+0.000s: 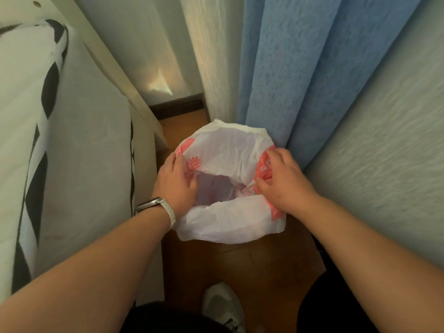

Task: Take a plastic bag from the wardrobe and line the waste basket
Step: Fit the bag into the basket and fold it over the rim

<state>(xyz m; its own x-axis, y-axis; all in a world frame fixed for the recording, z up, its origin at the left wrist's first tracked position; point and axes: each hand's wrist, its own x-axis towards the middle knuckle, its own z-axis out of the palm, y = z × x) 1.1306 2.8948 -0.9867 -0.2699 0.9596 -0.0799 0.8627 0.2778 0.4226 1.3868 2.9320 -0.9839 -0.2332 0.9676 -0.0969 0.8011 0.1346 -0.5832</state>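
The plastic bag (pixel 225 152) sits open-mouthed between the two grips, its edge turned down over the basket, which is wholly hidden beneath it. The left grip (pixel 176 181) has its fingers curled over the rim on its side and holds the film there. The right grip (pixel 281 179) pinches the red-printed edge on the opposite side, thumb turned inward.

The step in hand looks to be seating the bag's mouth over the rim. To do it well, I'd draw both sides down evenly rather than one at a time, so the bag doesn't slide off the far side. Beyond the grips the edge stands up loose, so that part wants folding down next. The film looks thin: ease it, don't tug. Leave slack inside so the bag reaches the bottom.

Counted:
- one bag
- one basket, judged by shape only
- two hands
- one watch (pixel 158 207) behind the left grip
- one shoe (pixel 223 306) on the floor (pixel 240 272), nearer than both grips
- one bed (pixel 72 140) outside the left grip
- one blue curtain (pixel 300 80) beyond the right grip, with one pale curtain (pixel 211 56) beside it
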